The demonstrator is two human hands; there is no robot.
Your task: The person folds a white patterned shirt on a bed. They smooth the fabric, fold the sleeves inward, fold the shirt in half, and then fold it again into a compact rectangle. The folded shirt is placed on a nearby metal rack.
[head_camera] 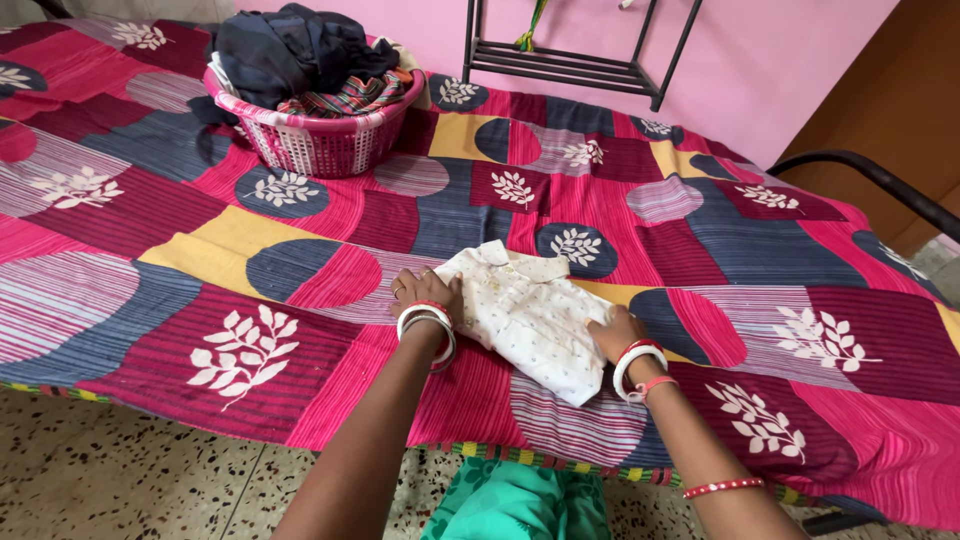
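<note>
A small white shirt (530, 315) with fine dots lies flat on the bed (150, 250), collar pointing away from the person, already folded in to a narrow packet. The left hand (428, 290) lies on its left edge near the collar, fingers spread and flat, pressing rather than pinching; this grip is open. The right hand (615, 332) rests on the right edge lower down, palm down and fingers loosely curled on the cloth; it too looks open, closed on nothing. Both wrists carry white and red bangles (432, 322).

By my judgement the step in hand is smoothing and squaring the folded sides. The next move would call for taking hold of the hem, just below the right grip, and bringing it up toward the collar while the left grip pins the top, with the edges kept in line so the packet does not skew.

Outward from the grips, the bed's cover is a patchwork of pink, maroon, blue and yellow with white leaf prints. Well beyond the left grip, toward the far side of the bed, stands a pink basket (320, 140) heaped with dark and striped clothes (295, 55). Behind it is a pink wall (780, 60), with a black metal rack (570, 65) far beyond the right grip. A speckled floor (120, 480) shows below the bed's near edge.
</note>
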